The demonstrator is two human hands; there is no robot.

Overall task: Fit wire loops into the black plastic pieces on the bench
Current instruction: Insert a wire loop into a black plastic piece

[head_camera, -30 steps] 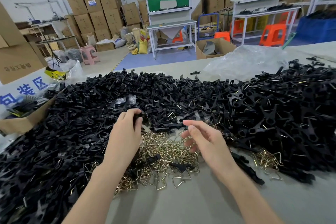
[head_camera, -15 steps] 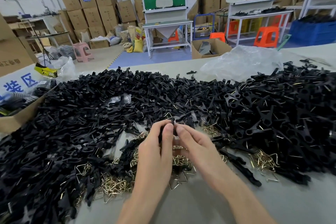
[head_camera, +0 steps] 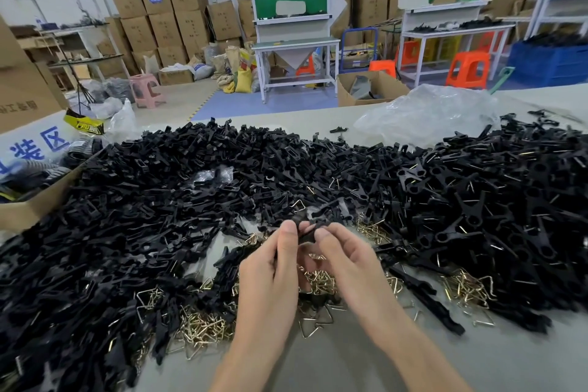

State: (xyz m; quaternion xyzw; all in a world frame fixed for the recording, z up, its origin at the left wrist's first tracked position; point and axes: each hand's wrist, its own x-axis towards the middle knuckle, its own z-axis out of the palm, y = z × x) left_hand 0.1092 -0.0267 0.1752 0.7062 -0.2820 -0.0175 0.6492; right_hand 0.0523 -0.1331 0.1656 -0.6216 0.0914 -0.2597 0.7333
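Note:
My left hand [head_camera: 270, 274] and my right hand [head_camera: 346, 261] meet above the middle of the bench, and both pinch one small black plastic piece [head_camera: 307, 231] between their fingertips. Whether a wire loop is in it is hidden by my fingers. Under my hands lies a heap of brass-coloured wire loops [head_camera: 321, 280]. A wide pile of loose black plastic pieces [head_camera: 159, 200] covers the left and far side of the bench. On the right lies a pile of black pieces with wire showing in them [head_camera: 477, 216].
An open cardboard box [head_camera: 35, 200] sits at the bench's left edge. A crumpled clear plastic bag [head_camera: 426, 111] lies at the far right. Bare grey bench top [head_camera: 334, 360] shows near me. Shelving, stools and stacked cartons stand beyond the bench.
My left hand came from the pile on the left with a black piece and met my right hand; both now hold that piece together, a little higher over the loops.

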